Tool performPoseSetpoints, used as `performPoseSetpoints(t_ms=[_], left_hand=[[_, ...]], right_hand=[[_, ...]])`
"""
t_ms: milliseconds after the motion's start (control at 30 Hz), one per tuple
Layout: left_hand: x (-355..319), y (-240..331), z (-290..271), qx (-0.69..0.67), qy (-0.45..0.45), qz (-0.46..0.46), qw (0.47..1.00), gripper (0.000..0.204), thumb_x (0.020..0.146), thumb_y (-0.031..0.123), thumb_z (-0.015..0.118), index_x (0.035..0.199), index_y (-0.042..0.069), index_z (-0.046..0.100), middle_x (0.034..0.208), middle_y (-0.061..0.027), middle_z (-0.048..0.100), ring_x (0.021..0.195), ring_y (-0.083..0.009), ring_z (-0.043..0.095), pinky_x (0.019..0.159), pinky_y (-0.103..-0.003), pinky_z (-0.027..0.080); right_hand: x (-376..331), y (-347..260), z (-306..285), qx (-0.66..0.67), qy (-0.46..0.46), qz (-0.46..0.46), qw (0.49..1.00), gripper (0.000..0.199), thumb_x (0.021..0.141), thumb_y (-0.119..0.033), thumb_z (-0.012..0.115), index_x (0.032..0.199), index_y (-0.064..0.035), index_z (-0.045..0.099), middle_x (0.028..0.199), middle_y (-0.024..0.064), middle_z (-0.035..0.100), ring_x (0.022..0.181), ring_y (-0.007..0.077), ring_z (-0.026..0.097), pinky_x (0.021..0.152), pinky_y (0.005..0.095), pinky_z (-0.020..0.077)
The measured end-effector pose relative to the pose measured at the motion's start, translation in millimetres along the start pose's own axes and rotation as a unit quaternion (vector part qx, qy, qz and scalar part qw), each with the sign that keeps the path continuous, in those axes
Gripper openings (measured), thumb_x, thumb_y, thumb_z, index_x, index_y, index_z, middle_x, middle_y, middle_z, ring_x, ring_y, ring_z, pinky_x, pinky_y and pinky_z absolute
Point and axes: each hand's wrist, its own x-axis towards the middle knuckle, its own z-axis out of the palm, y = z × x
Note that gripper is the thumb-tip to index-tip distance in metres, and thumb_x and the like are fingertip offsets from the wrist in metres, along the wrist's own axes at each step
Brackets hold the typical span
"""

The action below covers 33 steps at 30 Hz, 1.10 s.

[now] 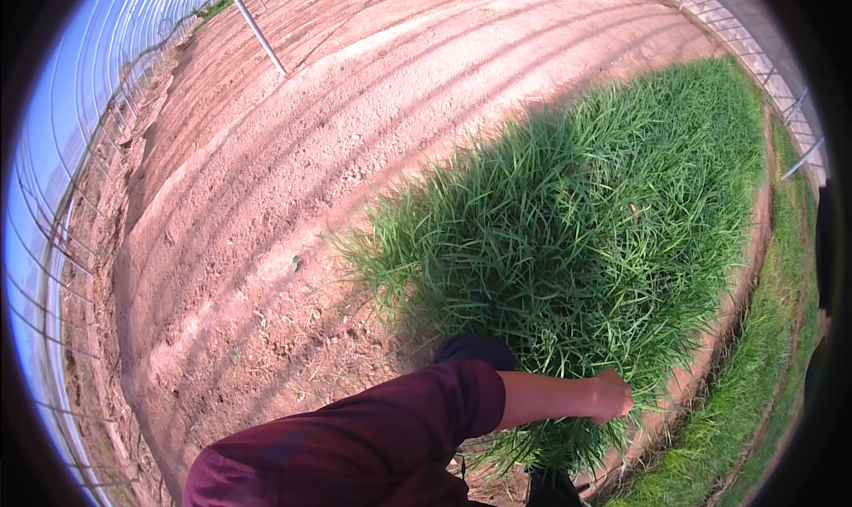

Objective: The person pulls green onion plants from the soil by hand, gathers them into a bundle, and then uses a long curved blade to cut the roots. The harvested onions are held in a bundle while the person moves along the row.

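Observation:
My left arm, in a maroon sleeve (pixel 355 440) pushed up to the elbow, reaches across to the right over a dense patch of grass-like green plants (pixel 568 232). At the end of the bare forearm, my left hand (pixel 611 396) is closed low among the long narrow leaves. Leaves stick out on both sides of the fist, and a tuft of green leaves (pixel 568 443) shows just below the wrist. The fingertips are turned away from view. My right hand does not show. A dark trouser knee (pixel 475 351) pokes out above the sleeve.
Bare reddish soil (pixel 293 161) with striped shadows stretches left and ahead. A metal post (pixel 253 26) stands at the far left, and curved frame hoops (pixel 67 152) line the left side. A soil ridge (pixel 741 303) and a strip of lower grass (pixel 754 392) run along the right.

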Motion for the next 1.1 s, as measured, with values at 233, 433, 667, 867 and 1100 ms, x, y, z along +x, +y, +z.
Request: performPoseSetpoints(t_ms=[233, 433, 667, 867, 1100], left_hand=[[2, 2, 3, 0.005, -0.01, -0.015, 1.0, 0.014, 0.073, 0.013, 0.077, 0.087, 0.014, 0.075, 0.09, -0.0011, 0.074, 0.086, -0.0236, 0.073, 0.061, -0.042, 0.058], [5, 0, 5, -0.003, -0.016, 0.01, 1.0, 0.014, 0.072, 0.015, 0.078, 0.086, 0.015, 0.075, 0.089, -0.0006, 0.073, 0.083, -0.0234, 0.073, 0.059, -0.043, 0.058], [2, -1, 1, -0.008, -0.008, -0.004, 1.0, 0.021, 0.073, 0.014, 0.077, 0.094, 0.017, 0.076, 0.096, -0.002, 0.074, 0.089, -0.0246, 0.073, 0.06, -0.044, 0.057], [-4, -3, -4, -0.019, -0.019, -0.011, 1.0, 0.023, 0.077, 0.013, 0.072, 0.1, 0.016, 0.074, 0.099, -0.0022, 0.073, 0.092, -0.0258, 0.072, 0.064, -0.043, 0.056], [-5, -7, -11, -0.01, -0.018, -0.04, 0.999, 0.022, 0.075, 0.01, 0.074, 0.097, 0.013, 0.078, 0.098, -0.0058, 0.076, 0.089, -0.0273, 0.073, 0.066, -0.043, 0.058]], right_hand=[[0, 5, -6, -0.003, 0.004, 0.006, 1.0, 0.017, 0.095, -0.024, 0.066, 0.102, -0.0136, 0.054, 0.096, 0.0017, 0.063, 0.074, 0.0158, 0.058, 0.065, 0.0359, 0.0457], [-11, -13, -6, 0.003, 0.001, -0.012, 1.0, 0.016, 0.095, -0.024, 0.066, 0.101, -0.0138, 0.055, 0.096, 0.0017, 0.064, 0.074, 0.016, 0.059, 0.065, 0.0354, 0.0456], [-76, -124, -13, 0.11, -0.073, -0.152, 0.979, 0.015, 0.095, -0.024, 0.066, 0.1, -0.014, 0.056, 0.097, 0.0017, 0.065, 0.074, 0.0163, 0.059, 0.064, 0.0349, 0.0456], [-101, -177, -17, 0.228, -0.1, -0.232, 0.94, 0.015, 0.096, -0.025, 0.066, 0.099, -0.0142, 0.056, 0.098, 0.0017, 0.066, 0.074, 0.0165, 0.06, 0.064, 0.0345, 0.0455], [-102, -130, -62, -0.199, 0.005, -0.058, 0.978, 0.024, 0.099, -0.02, 0.07, 0.111, -0.0023, 0.06, 0.085, 0.005, 0.057, 0.073, 0.0144, 0.052, 0.074, 0.027, 0.0457]])
